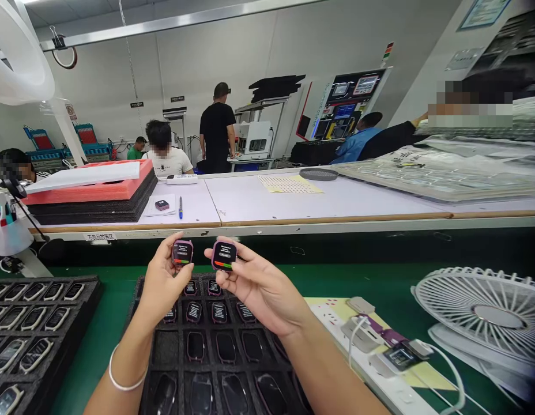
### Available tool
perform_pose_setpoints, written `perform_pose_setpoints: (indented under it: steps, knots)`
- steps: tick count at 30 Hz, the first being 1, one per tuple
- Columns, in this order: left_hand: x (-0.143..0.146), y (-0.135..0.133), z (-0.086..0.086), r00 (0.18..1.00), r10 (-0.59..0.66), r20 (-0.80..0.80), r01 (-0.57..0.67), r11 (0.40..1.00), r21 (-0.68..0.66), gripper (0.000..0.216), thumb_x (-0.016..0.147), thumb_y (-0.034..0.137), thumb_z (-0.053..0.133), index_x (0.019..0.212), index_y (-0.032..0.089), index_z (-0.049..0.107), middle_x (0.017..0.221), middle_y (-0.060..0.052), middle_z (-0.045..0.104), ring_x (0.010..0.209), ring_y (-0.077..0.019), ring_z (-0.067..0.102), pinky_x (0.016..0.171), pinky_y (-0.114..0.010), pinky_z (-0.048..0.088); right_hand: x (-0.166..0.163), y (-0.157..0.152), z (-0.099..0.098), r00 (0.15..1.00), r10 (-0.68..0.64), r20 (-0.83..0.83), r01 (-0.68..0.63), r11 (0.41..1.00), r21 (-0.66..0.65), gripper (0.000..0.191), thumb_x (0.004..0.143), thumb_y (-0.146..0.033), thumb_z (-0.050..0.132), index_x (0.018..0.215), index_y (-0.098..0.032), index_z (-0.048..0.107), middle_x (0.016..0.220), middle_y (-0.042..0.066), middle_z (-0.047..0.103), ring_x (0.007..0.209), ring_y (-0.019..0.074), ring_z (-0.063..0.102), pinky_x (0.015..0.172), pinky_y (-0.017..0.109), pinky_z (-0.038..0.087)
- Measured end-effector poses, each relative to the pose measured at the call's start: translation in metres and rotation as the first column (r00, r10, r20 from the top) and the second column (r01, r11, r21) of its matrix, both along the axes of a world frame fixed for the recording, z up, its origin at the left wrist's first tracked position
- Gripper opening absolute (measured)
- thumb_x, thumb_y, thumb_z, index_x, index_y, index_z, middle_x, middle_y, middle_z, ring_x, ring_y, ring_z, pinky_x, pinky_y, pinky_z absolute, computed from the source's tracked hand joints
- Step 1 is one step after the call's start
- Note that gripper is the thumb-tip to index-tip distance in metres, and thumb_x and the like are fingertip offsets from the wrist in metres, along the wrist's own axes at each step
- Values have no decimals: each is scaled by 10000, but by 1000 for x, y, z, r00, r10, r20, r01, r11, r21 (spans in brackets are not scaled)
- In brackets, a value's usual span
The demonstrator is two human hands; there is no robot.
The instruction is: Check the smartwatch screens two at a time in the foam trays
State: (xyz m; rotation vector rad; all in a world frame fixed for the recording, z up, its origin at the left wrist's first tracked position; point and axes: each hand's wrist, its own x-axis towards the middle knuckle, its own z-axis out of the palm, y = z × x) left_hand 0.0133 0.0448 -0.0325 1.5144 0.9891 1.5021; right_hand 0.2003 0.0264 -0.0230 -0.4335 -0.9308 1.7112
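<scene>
My left hand [166, 279] pinches a smartwatch body [182, 253] by its sides, its lit screen facing me. In my right hand [261, 288] is a second smartwatch body [224, 255], with a purple frame. Both screens show white text, a grey button and a red and green bar. The two watches are held apart, side by side, above a black foam tray [164, 349]. Several more watch bodies [226, 347] sit in the tray's compartments, some with lit text, others dark. Part of the tray is hidden behind my hands and forearms.
A second foam tray [91, 291] of watch bodies lies at left. On the right are a power strip [399, 387] with plugged-in chargers and a white fan [496, 317]. A raised shelf [245, 210] carries foam sheets [94, 210], a pen [180, 207] and plastic-wrapped trays [458, 173]. Several people are beyond.
</scene>
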Motion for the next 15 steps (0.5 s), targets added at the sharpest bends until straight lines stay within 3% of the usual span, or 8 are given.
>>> perform_pose_setpoints:
  steps: [4, 8, 15]
  knots:
    - [3, 6, -5, 997, -59, 50, 60, 998, -31, 626, 701, 164, 726, 1293, 205, 524, 1106, -65, 635, 904, -135, 630, 759, -225, 534, -2, 7, -7, 1000, -9, 11, 10, 1000, -19, 390, 774, -196, 776, 1153, -234, 694, 1120, 70, 727, 726, 110, 664, 736, 268, 529]
    - [6, 2, -2, 987, -121, 102, 126, 991, -47, 622, 722, 158, 710, 1310, 206, 513, 1131, -70, 630, 775, -102, 632, 709, -233, 552, -3, 13, -11, 998, -53, 36, 53, 999, -3, 424, 765, -190, 765, 1176, -234, 670, 1100, 61, 728, 735, 122, 680, 726, 275, 525]
    - [5, 1, -1, 979, -154, 134, 160, 987, -31, 646, 785, 172, 687, 1395, 202, 477, 1102, -66, 655, 694, -89, 666, 658, -231, 566, -2, 19, -14, 986, -116, 121, 112, 993, 43, 503, 740, -163, 741, 1220, -245, 615, 1108, 56, 729, 750, 135, 703, 718, 283, 521]
